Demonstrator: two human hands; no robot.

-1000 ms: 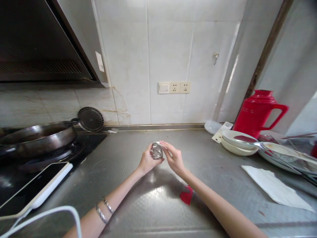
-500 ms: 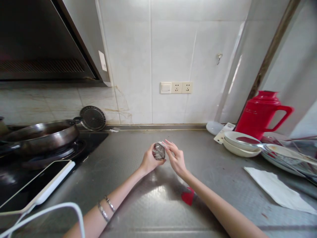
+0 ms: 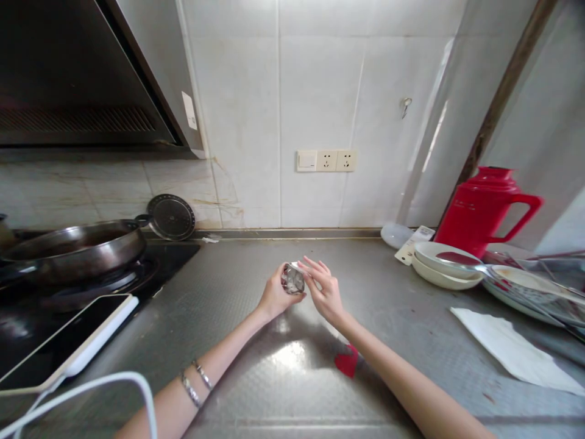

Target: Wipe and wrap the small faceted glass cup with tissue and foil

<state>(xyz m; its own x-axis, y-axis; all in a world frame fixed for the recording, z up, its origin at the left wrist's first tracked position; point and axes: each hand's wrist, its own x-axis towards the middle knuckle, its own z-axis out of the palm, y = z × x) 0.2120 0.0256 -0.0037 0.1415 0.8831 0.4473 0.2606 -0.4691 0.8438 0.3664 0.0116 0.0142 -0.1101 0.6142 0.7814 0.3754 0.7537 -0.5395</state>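
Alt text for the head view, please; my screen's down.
A left hand holds a small, shiny glass-like container over a metal counter, while the right hand meets its rim beside something white, too small to identify. A pan sits on the stove at left; a red thermos, bowls and a white sheet are at right.

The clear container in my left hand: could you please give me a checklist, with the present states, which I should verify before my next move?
1. Left hand has a grip on the clear container: ok, fingers and thumb are around its sides.
2. Right hand is near the container's upper edge: ok.
3. White piece at that edge is held firmly: cannot tell, too small.
4. White paper is apart from both hands: ok, it lies to the right.
5. White cable is free of the left forearm: cannot tell, they overlap in view.
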